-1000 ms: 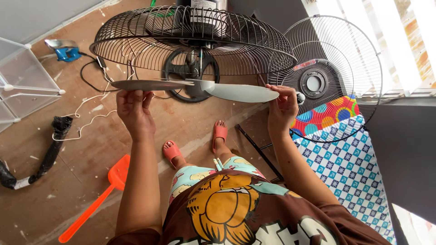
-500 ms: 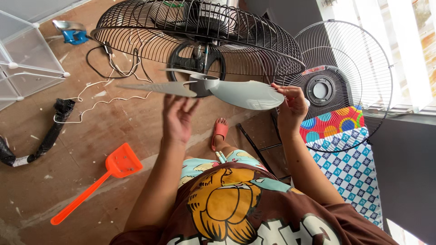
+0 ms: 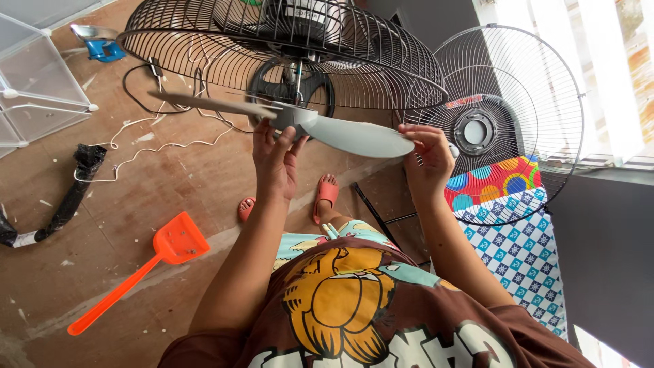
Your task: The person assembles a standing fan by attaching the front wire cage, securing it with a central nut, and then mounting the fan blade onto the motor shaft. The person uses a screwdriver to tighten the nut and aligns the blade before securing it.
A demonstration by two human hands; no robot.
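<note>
I hold a grey fan blade (image 3: 340, 133) level, just below the black wire rear guard (image 3: 286, 51) of a standing fan. My left hand (image 3: 274, 160) cups the blade's hub from underneath, fingers spread up around it. My right hand (image 3: 426, 160) pinches the tip of the right blade. The fan's motor (image 3: 300, 17) sits behind the guard, and its shaft points down at the hub. A second blade (image 3: 204, 103) sticks out to the left, untouched.
The loose front wire guard (image 3: 507, 123) leans at the right on a patterned cloth (image 3: 518, 245). On the brown floor lie an orange plastic scoop (image 3: 160, 255), white and black cords (image 3: 146, 140), a black wrapped bundle (image 3: 71, 194) and a clear plastic box (image 3: 34, 88).
My left hand left the tip of the left blade and moved in under the hub. The blade rose closer to the shaft behind the guard.
</note>
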